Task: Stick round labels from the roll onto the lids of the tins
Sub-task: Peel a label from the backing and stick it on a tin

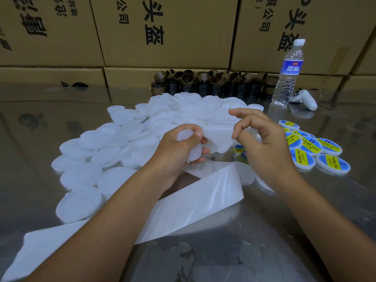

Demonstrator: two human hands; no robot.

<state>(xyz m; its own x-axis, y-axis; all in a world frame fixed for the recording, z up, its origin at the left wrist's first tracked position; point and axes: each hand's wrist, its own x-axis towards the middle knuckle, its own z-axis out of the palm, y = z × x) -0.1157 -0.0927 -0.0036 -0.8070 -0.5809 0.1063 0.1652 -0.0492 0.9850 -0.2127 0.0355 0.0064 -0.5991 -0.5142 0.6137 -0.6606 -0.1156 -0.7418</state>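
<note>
A glossy white backing strip (193,200) climbs from the lower left over the steel desk (305,210) to mid-frame, where the right hand (262,139) pinches its upper end. Just beside it, the left hand (179,147) grips a white lid (186,137). Beyond them unlabelled lids (101,147) lie heaped, with blue-and-yellow labelled lids (317,147) at the right. Bare desk runs along the left edge.

The metal table (40,123) bears white lids (81,176), labelled lids (329,146), a liner strip (203,200), a bottle (289,72), cardboard cores (203,80) and a controller (305,98).

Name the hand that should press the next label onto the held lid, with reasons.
Right, probably. The right hand pinches the label strip just beside the white lid, while the left hand is occupied gripping that lid.
</note>
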